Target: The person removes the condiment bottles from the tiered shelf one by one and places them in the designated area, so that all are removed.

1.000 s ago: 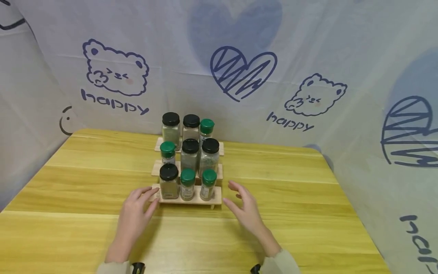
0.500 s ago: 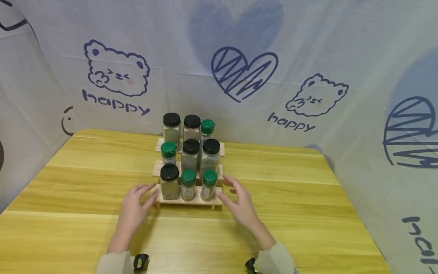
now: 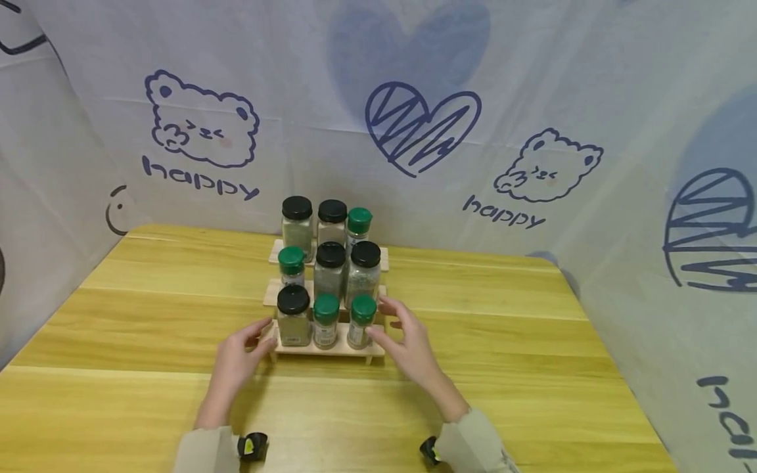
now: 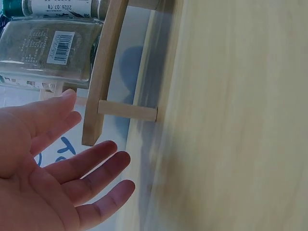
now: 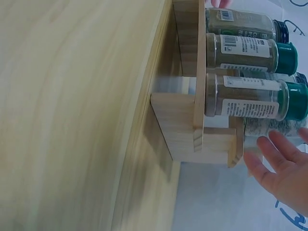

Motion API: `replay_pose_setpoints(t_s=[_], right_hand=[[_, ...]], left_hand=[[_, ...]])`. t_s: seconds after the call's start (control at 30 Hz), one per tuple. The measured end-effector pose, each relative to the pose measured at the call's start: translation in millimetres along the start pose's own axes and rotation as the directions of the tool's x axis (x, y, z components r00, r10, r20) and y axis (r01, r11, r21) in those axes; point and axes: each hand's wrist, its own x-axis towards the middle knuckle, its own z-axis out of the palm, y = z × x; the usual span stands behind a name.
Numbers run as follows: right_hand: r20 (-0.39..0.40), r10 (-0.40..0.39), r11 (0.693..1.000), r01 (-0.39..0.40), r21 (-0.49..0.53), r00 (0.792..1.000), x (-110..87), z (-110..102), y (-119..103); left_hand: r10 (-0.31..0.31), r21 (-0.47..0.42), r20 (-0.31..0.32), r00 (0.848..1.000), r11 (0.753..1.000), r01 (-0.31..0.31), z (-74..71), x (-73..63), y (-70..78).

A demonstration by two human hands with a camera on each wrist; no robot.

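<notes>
A three-tier wooden spice rack point(image 3: 313, 352) stands on the table, each tier holding a row of spice jars. The front tier carries a black-capped jar point(image 3: 293, 323) at left and two green-capped jars point(image 3: 326, 323) beside it. My left hand point(image 3: 236, 358) is at the left end of this tier; in the left wrist view its fingers spread loosely around the board's end point(image 4: 94, 115), holding nothing. At the opposite end, my right hand point(image 3: 411, 345) has its thumb close by the rightmost green-capped jar point(image 5: 248, 96). Its fingers extend toward the middle tier, loosely bent.
On the middle tier are a green-capped jar point(image 3: 292, 261) and two black-capped jars point(image 3: 363, 276). Behind them, the top tier bears two black-capped jars point(image 3: 298, 230) and a green-capped one point(image 3: 359, 223). A printed curtain point(image 3: 319, 151) hangs behind the wooden table point(image 3: 503, 315).
My right hand has moved leftward, from beside the rack to its front tier's right end. The left hand has shifted slightly at the other end. Rack and jars keep their places.
</notes>
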Motion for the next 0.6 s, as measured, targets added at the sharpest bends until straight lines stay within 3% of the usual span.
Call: replay_pose_setpoints(t_s=[0.4, 0.6], right_hand=[[-0.033, -0.039, 0.995, 0.042, 0.087, 0.999, 8.6, 8.5, -2.5], [-0.044, -0.094, 0.99, 0.098, 0.097, 0.995, 9.2, 6.7, -25.6]], left_hand=[[-0.05, -0.034, 0.014, 0.999, 0.998, 0.05, 3.1, 4.8, -0.4], [-0.07, -0.069, 0.003, 0.998, 0.995, 0.07, 4.0, 5.9, -2.5]])
